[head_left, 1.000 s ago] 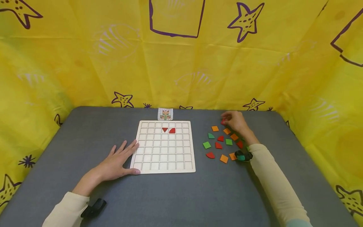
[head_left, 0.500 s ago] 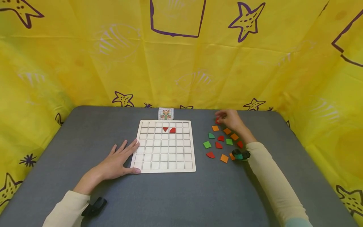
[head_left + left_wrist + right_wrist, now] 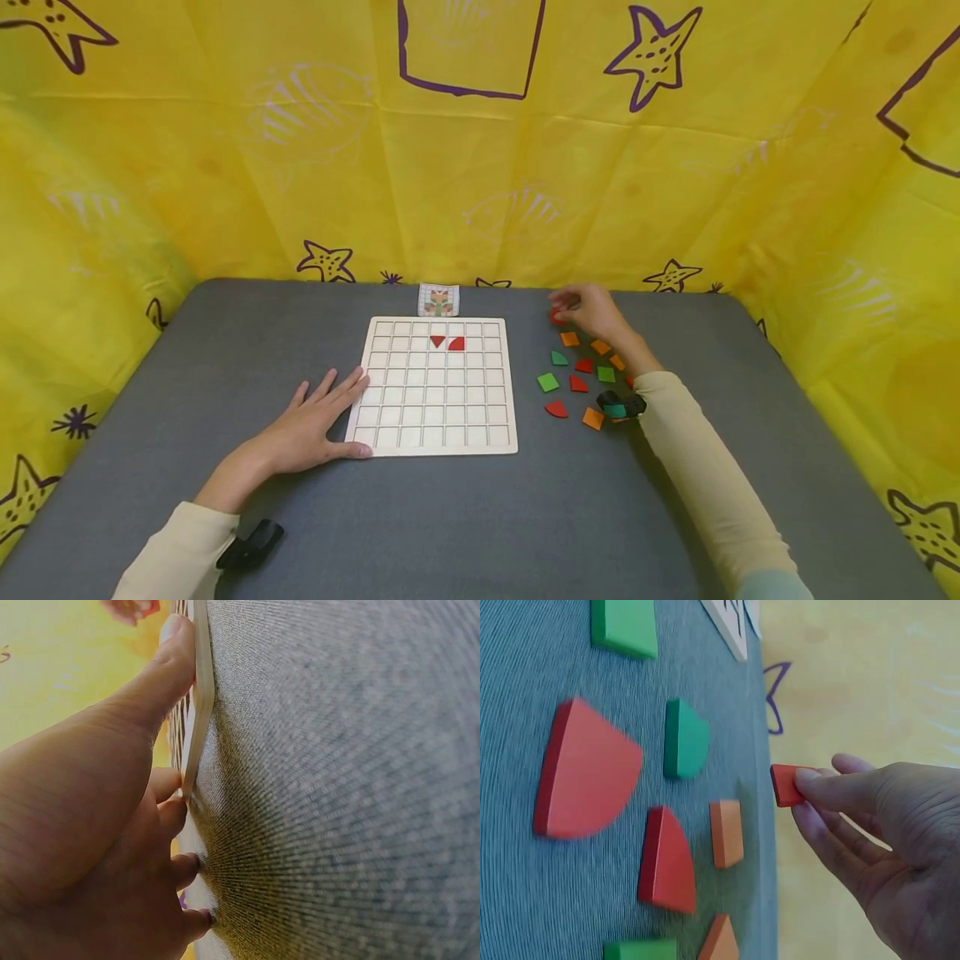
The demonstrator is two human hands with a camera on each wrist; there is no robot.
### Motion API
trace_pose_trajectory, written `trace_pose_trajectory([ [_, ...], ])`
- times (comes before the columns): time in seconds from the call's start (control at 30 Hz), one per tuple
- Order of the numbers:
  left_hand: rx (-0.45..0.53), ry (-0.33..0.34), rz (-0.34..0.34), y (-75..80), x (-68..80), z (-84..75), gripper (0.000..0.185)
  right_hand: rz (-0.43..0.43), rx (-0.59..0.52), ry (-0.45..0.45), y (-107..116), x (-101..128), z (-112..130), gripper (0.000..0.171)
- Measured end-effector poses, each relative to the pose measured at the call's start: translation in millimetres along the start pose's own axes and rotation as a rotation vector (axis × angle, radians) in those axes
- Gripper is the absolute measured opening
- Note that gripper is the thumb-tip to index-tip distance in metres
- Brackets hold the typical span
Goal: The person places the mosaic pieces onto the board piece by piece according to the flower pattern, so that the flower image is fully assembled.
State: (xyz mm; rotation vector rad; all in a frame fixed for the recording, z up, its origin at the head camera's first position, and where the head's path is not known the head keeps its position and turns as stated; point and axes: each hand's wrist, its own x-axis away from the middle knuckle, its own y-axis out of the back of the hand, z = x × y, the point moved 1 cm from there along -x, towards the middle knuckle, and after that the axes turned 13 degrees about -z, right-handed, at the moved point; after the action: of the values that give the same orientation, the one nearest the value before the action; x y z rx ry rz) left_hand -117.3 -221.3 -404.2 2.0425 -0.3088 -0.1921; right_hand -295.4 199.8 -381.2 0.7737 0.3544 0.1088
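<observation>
The grey table lies bare toward the near edge from both hands. The left hand rests flat, fingers straight, thumb against the gridded board's left edge. The right hand pinches a red piece above loose pieces; its shape stays hidden. A small pattern card behind the board is unreadable.

A grid board lies mid-tabletop with two pieces in its second row. A pattern card sits behind it. Loose pieces lie scattered to its right.
</observation>
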Motion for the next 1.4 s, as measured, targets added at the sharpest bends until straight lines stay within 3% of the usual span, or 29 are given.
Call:
trace_pose_trajectory([
  [0.23, 0.002, -0.006, 0.002, -0.4, 0.0, -0.7, 0.108, 0.034, -0.028, -0.014, -11, -3, 13, 0.030],
  [0.8, -0.008, -0.002, 0.006, 0.4, -0.3, 1.0, 0.108, 0.069, -0.064, 0.113, -35, -12, 31, 0.028],
  [1.17, -0.007, -0.001, 0.009, 0.6, -0.5, 1.6, 0.109, 0.085, -0.136, 0.091, -54, -12, 48, 0.029],
  [1.4, -0.007, 0.008, 0.014, 1.8, -0.1, -0.5, 0.108, 0.101, -0.131, 0.144, -66, -12, 59, 0.028],
])
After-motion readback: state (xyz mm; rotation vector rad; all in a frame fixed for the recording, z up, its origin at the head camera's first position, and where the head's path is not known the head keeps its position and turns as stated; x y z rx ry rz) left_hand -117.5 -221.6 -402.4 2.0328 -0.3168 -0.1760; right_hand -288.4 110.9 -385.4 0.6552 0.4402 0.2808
